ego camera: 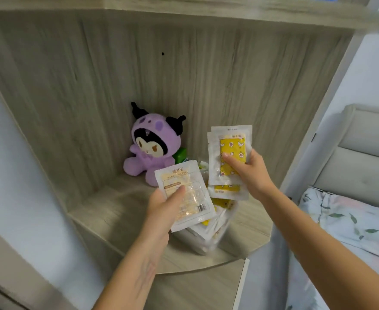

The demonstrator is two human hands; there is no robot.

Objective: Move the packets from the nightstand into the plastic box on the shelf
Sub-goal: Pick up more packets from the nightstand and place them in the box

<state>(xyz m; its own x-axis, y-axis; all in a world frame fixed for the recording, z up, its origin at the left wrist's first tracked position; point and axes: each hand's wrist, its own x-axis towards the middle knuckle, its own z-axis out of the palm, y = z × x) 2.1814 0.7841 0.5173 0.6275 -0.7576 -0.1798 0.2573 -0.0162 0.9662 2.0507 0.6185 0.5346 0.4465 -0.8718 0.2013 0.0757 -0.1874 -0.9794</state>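
Both hands are up at mid-frame, each clasping packets: the left hand has its thumb curled over a white packet showing its printed back, and the right hand pinches a small stack of packets with a yellow patterned front, thumb pressed on the face. Around them, from largest down — a pale wood-grain alcove fills the upper and left frame, its shelf board running across the centre. At right, a padded grey headboard and floral bedding fill the edge. A purple plush toy sits in the back corner of the shelf, a small green object just beside it. Below the hands, the clear plastic box rests on the shelf — blurred, with more yellow-and-white packets inside.
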